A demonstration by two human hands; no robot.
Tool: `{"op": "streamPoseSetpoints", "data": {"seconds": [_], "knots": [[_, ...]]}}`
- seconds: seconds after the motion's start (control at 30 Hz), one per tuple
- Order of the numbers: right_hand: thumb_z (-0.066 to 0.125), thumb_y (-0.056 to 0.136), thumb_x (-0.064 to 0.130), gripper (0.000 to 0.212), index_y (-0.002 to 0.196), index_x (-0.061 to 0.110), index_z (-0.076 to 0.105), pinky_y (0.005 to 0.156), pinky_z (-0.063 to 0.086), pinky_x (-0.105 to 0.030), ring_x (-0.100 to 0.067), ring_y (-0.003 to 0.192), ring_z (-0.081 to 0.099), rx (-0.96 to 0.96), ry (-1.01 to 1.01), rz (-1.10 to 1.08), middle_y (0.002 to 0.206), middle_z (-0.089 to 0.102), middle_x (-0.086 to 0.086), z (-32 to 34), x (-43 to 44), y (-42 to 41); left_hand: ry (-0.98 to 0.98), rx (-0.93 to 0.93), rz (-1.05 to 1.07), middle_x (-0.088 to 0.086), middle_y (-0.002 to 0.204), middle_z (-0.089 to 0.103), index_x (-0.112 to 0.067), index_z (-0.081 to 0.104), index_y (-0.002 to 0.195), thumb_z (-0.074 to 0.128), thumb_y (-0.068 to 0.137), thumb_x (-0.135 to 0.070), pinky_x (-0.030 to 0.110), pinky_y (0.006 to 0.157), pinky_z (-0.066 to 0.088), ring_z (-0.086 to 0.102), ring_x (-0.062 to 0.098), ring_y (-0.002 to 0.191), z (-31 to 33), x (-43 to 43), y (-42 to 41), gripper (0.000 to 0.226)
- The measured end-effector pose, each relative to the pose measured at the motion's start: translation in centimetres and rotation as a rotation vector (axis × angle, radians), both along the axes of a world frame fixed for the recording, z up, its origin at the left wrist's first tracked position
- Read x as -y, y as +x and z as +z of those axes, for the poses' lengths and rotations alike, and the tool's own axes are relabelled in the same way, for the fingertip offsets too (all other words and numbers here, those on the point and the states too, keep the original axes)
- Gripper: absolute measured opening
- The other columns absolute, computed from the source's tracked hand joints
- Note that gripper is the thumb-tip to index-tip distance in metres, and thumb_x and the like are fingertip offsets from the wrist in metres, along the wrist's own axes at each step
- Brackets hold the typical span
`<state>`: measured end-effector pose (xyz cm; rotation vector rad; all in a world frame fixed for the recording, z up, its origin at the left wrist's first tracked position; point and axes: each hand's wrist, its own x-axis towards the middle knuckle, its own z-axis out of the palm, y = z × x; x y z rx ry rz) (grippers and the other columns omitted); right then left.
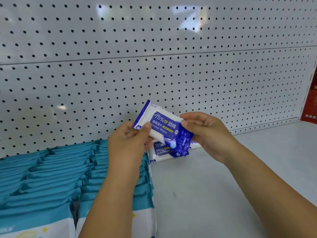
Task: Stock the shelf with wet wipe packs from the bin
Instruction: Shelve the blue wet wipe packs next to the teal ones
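Note:
A blue-and-white alcohol wipes pack [162,125] is held tilted in the air in front of the pegboard. My left hand [127,143] pinches its lower left end and my right hand [208,133] grips its right end. Just below it, a second identical pack [162,152] lies flat on the white shelf [223,177] against the back panel, partly hidden by the held pack. The bin is out of view.
Rows of teal-topped wipe packs [68,172] stand packed on the shelf's left half, right beside the lying pack. A white pegboard [154,66] backs the shelf. A red box [310,107] stands at the far right edge.

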<state>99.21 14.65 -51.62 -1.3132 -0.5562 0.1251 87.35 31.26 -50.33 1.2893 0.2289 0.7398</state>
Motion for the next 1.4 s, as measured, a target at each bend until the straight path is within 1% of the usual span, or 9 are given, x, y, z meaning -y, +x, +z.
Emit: {"op": "streamPoseSetpoints", "data": {"seconds": [0.13,0.33,0.43,0.53,0.6,0.7,0.87,1.13,1.4], "knots": [[0.07,0.09,0.015,0.019,0.108,0.012,0.072,0.093,0.051,-0.044,-0.022,0.098,0.069,-0.033,-0.001,0.004,0.107,0.076,-0.008,0.3,0.1,0.1,0.009,-0.002,-0.004,0.002,0.086,0.078,-0.008,0.063,0.102,0.073,0.09,-0.016,0.021,0.062,0.059,0.076,0.015,0.078,0.0,0.2,0.0,0.017],[0.078,0.081,0.02,0.032,0.112,0.013,0.073,0.076,0.06,-0.031,-0.021,0.092,0.074,0.072,-0.212,0.09,0.105,0.077,-0.006,0.6,1.5,-0.2,0.168,-0.063,-0.063,0.008,0.086,0.077,-0.005,0.068,0.095,0.075,0.087,-0.011,0.022,0.071,0.06,0.075,0.02,0.084,-0.1,0.7,0.0,0.013],[0.081,0.082,0.017,0.021,0.102,0.022,0.075,0.072,0.059,-0.029,-0.016,0.087,0.075,0.113,-0.3,-0.199,0.099,0.078,0.001,0.5,4.3,2.1,0.624,-0.195,0.138,-0.007,0.098,0.073,-0.018,0.07,0.1,0.079,0.084,-0.026,0.013,0.074,0.052,0.069,0.008,0.092,-0.7,0.0,0.2,0.02],[0.078,0.086,0.016,0.018,0.102,0.024,0.074,0.062,0.05,-0.013,-0.012,0.087,0.069,0.224,-0.514,-0.444,0.102,0.073,0.006,-1.0,6.0,4.4,1.117,-0.374,0.312,-0.004,0.111,0.062,-0.03,0.067,0.112,0.075,0.085,-0.039,0.031,0.091,0.047,0.057,0.013,0.109,-1.3,-0.2,0.1,0.03],[0.075,0.089,0.013,0.019,0.105,0.022,0.072,0.058,0.043,-0.008,-0.013,0.088,0.063,0.285,-0.656,-0.474,0.106,0.068,0.004,-2.1,6.2,5.3,1.213,-0.471,0.313,-0.001,0.116,0.059,-0.03,0.064,0.118,0.073,0.086,-0.043,0.035,0.098,0.044,0.054,0.016,0.115,-1.5,0.1,0.0,0.036],[0.073,0.091,0.014,0.019,0.109,0.022,0.07,0.057,0.048,-0.013,-0.015,0.091,0.06,0.259,-0.698,-0.472,0.111,0.064,-0.001,-3.0,6.3,6.6,1.23,-0.551,0.254,-0.002,0.117,0.061,-0.03,0.064,0.113,0.069,0.086,-0.051,0.038,0.096,0.048,0.057,0.018,0.108,-1.9,0.3,0.2,0.034],[0.072,0.092,0.027,0.029,0.12,0.028,0.069,0.101,0.041,-0.047,-0.023,0.118,0.05,0.43,-0.946,-0.642,0.121,0.056,-0.002,-4.0,5.3,8.7,1.234,-0.641,0.173,-0.001,0.109,0.062,-0.036,0.061,0.102,0.062,0.085,-0.063,0.035,0.084,0.054,0.062,0.016,0.09,-2.4,0.0,0.4,0.032],[0.072,0.09,0.026,0.044,0.132,0.028,0.058,0.094,0.019,-0.029,-0.02,0.13,0.035,0.553,-0.896,-0.708,0.138,0.047,0.002,-5.1,3.7,8.5,1.255,-0.631,0.149,-0.001,0.111,0.061,-0.035,0.061,0.103,0.062,0.085,-0.064,0.035,0.085,0.054,0.062,0.015,0.09,-2.8,-0.4,0.7,0.034],[0.081,0.08,0.041,0.058,0.132,0.034,0.057,0.099,0.023,-0.034,-0.018,0.132,0.032,0.531,-0.96,-0.672,0.142,0.042,0.007,-4.7,3.9,7.4,1.213,-0.591,0.153,0.0,0.102,0.064,-0.033,0.061,0.098,0.063,0.087,-0.059,0.036,0.082,0.055,0.064,0.017,0.088,-2.7,-0.5,0.8,0.028]]}}
